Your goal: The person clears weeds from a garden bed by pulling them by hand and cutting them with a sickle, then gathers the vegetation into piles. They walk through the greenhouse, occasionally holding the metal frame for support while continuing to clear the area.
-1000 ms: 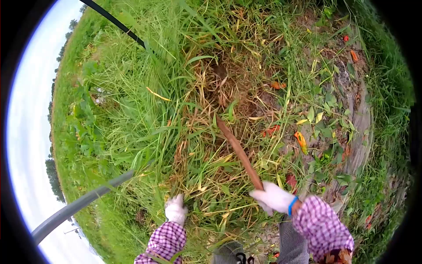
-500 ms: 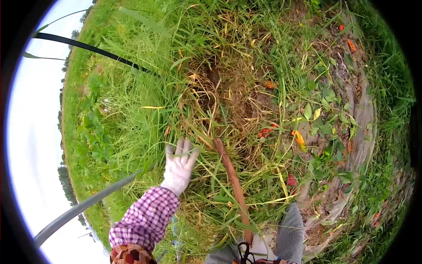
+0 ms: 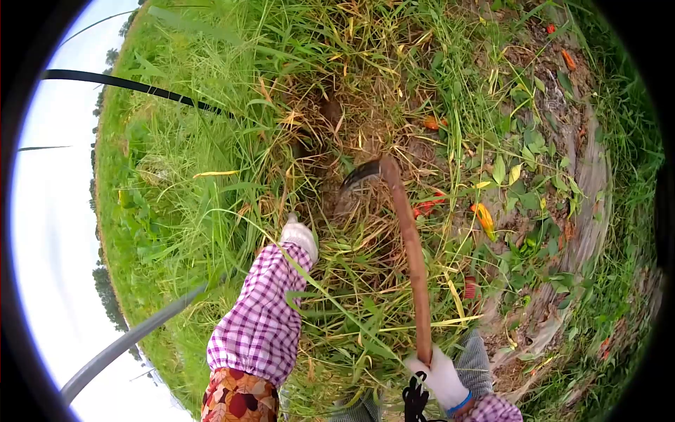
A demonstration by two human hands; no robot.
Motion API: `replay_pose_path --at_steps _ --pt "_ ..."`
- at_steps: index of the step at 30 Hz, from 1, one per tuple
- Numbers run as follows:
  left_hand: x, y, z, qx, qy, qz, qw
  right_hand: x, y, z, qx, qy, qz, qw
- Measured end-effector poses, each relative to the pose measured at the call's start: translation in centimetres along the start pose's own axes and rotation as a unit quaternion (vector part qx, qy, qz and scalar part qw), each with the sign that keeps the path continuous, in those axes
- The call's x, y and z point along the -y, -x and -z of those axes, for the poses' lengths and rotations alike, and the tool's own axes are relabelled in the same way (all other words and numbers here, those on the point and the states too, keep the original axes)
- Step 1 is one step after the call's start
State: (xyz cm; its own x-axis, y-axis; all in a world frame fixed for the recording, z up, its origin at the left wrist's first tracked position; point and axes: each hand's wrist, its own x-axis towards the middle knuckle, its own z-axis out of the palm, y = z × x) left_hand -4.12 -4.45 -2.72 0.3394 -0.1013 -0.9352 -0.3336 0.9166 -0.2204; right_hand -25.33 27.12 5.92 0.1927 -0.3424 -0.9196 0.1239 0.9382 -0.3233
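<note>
My left hand (image 3: 300, 238), in a white glove, is down among the tall green grass (image 3: 239, 190). Its fingers curl into the stems and are mostly hidden; only one finger or the thumb shows. At the bottom, my gloved right hand (image 3: 444, 382) is closed round the lower end of the wooden handle of a sickle (image 3: 410, 260). The dark curved blade (image 3: 362, 173) points left, over brown, dry grass and bare soil, to the upper right of my left hand and apart from it.
Red and orange peppers (image 3: 484, 221) lie on the ground to the right, beside plastic sheeting (image 3: 587, 186). A grey pole (image 3: 133, 337) and a black curved rod (image 3: 140, 83) slant in from the left. Dark cord (image 3: 415, 395) hangs near my right hand.
My left hand has gone from spread fingers to curled ones in the grass. The sickle has risen and shifted right; its blade and my right hand have come into view.
</note>
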Motion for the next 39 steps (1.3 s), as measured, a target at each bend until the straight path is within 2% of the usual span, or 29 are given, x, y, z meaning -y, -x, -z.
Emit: replay_pose_path --at_steps 2,3,5,6,7,8,9,11,12,13,14,15,16,18,19,20,22,24,25,26,27,28,29,30,32,33,35,36,39 --pt "0.0 -3.6 -1.7 -0.04 0.058 0.028 0.997 5.5 -2.8 -0.1 -0.04 0.029 0.118 0.992" --pt "0.1 -7.8 -3.5 -0.064 0.138 0.06 0.986 6.9 -4.8 0.0 -0.018 0.019 0.089 0.996" --pt "0.3 -15.6 -7.1 -0.108 0.305 0.109 0.94 8.5 -8.1 -0.6 -0.016 0.093 0.159 0.983" --pt "-0.5 -6.4 -4.1 -0.087 0.593 0.184 0.779 6.8 -10.5 -1.1 -0.049 0.198 0.203 0.958" --pt "-0.4 -6.0 -4.5 -0.093 0.378 0.136 0.911 2.5 -14.1 -1.2 -0.04 0.203 0.206 0.956" --pt "-0.3 -5.6 -4.7 -0.095 0.136 0.079 0.983 -0.9 -16.2 -1.2 -0.033 0.208 0.209 0.955" --pt "-0.2 1.9 -3.0 -0.102 0.018 0.033 0.994 2.8 -9.4 -1.0 -0.05 0.345 0.172 0.921" --pt "-0.3 -0.8 -4.4 -0.102 0.089 0.052 0.989 -0.8 -4.6 -0.5 -0.032 0.313 0.043 0.948" --pt "-0.5 -1.9 -5.3 -0.093 0.164 0.07 0.98 -0.3 -0.1 -0.2 0.006 0.216 -0.032 0.976" --pt "-0.5 -1.8 -6.3 -0.07 0.137 0.045 0.987 -5.1 1.6 1.1 0.109 0.157 -0.094 0.977" --pt "-1.5 4.3 -5.4 -0.046 0.111 0.059 0.991 -9.1 4.0 0.6 0.082 0.211 0.079 0.971" --pt "-1.6 4.2 -7.3 -0.086 0.109 0.057 0.989 -8.7 6.1 -1.2 0.047 0.134 -0.068 0.987" --pt "-1.8 4.2 -9.7 -0.125 0.105 0.054 0.985 -7.9 7.7 -2.9 0.053 0.188 -0.059 0.979" --pt "-1.9 8.0 -12.5 -0.146 0.157 0.055 0.975 -19.0 6.6 -3.7 0.054 0.311 -0.021 0.949" --pt "-2.0 9.8 -13.2 -0.146 0.203 0.057 0.966 -15.6 9.4 -4.8 0.05 0.229 -0.006 0.972" --pt "-2.7 9.3 -15.3 -0.204 0.226 0.088 0.948 -11.6 12.1 -6.0 0.05 0.149 0.01 0.987" --pt "-2.9 7.0 -16.6 -0.223 0.202 0.071 0.951 -11.7 10.4 -7.9 -0.038 0.233 0.151 0.96" --pt "-3.5 4.8 -18.4 -0.336 0.265 0.059 0.902 -6.7 7.2 -5.8 0.013 0.293 -0.087 0.952" --pt "-3.5 4.6 -18.5 -0.352 0.253 0.055 0.899 -4.5 5.8 -5.2 0.011 0.281 -0.047 0.959" --pt "-3.6 4.4 -18.7 -0.367 0.24 0.049 0.898 0.1 5.2 -5.5 -0.015 0.236 -0.099 0.967" --pt "-4.1 3.4 -19.4 -0.365 0.241 0.046 0.898 0.8 3.6 -5.3 -0.023 0.183 -0.083 0.979" --pt "-4.6 1.9 -20.3 -0.437 0.226 0.052 0.869 1.1 1.1 -5.0 0.003 0.175 -0.02 0.984" --pt "-4.9 1.0 -20.8 -0.507 0.209 0.06 0.834 1.8 -1.2 -5.9 -0.043 0.144 0.048 0.988" --pt "-5.0 0.9 -20.7 -0.506 0.212 0.061 0.834 3.6 -3.9 -6.8 -0.052 0.154 0.023 0.986" --pt "-4.9 1.3 -20.0 -0.457 0.204 0.063 0.863 5.8 -9.3 -9.0 -0.012 0.162 0.106 0.981" --pt "-4.7 2.8 -18.5 -0.365 0.22 0.064 0.902 7.5 -11.2 -10.0 0.026 0.17 0.09 0.981" --pt "-4.3 2.9 -17.5 -0.319 0.217 0.063 0.92 7.3 -15.0 -10.6 0.111 0.21 0.061 0.97" --pt "-4.1 3.1 -16.9 -0.274 0.211 0.061 0.936 4.1 -18.3 -10.0 0.151 0.375 0.201 0.892" --pt "-3.7 3.7 -14.9 -0.199 0.18 0.064 0.961 4.1 -10.5 -7.1 0.115 0.345 0.063 0.929"
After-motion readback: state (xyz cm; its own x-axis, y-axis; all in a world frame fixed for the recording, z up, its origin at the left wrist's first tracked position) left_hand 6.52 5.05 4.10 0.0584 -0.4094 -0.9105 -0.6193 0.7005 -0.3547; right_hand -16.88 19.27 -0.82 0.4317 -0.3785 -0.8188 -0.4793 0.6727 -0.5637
